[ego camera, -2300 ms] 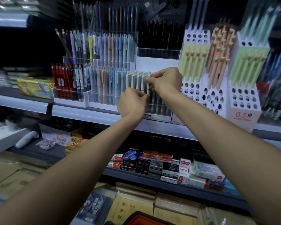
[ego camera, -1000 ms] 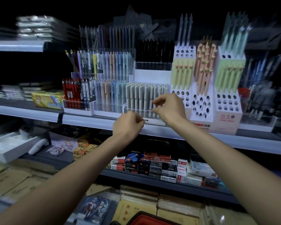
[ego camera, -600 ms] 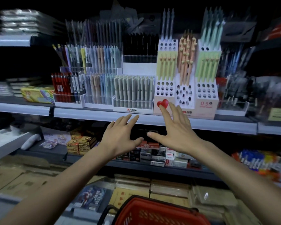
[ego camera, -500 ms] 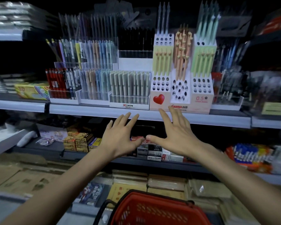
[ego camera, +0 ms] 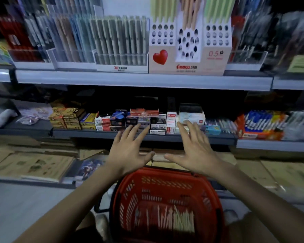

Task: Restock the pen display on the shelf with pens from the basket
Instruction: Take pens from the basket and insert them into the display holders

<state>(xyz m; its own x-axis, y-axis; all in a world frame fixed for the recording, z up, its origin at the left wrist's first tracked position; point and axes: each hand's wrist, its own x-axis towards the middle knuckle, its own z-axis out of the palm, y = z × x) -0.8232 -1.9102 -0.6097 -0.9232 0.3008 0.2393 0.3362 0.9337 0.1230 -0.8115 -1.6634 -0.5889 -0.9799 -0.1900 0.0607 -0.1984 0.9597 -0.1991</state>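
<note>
Both hands are empty with fingers spread apart: the left hand (ego camera: 128, 151) at 11 o'clock and the right hand (ego camera: 195, 151) at 1 o'clock above the red basket (ego camera: 165, 174), which sits at 6 o'clock. Loose pens (ego camera: 174, 220) lie on the basket's floor; best to gather a small same-coloured bundle, tips aligned, for the grey-green pen display (ego camera: 119, 42) at 11 o'clock on the shelf (ego camera: 140, 79). Since half a second ago, the hands have dropped below the shelf edge and the view has tilted down.

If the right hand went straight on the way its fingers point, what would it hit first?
Probably the pale box on the lower shelf, which sits just beyond the right hand. Depth is hard to judge here.
</note>
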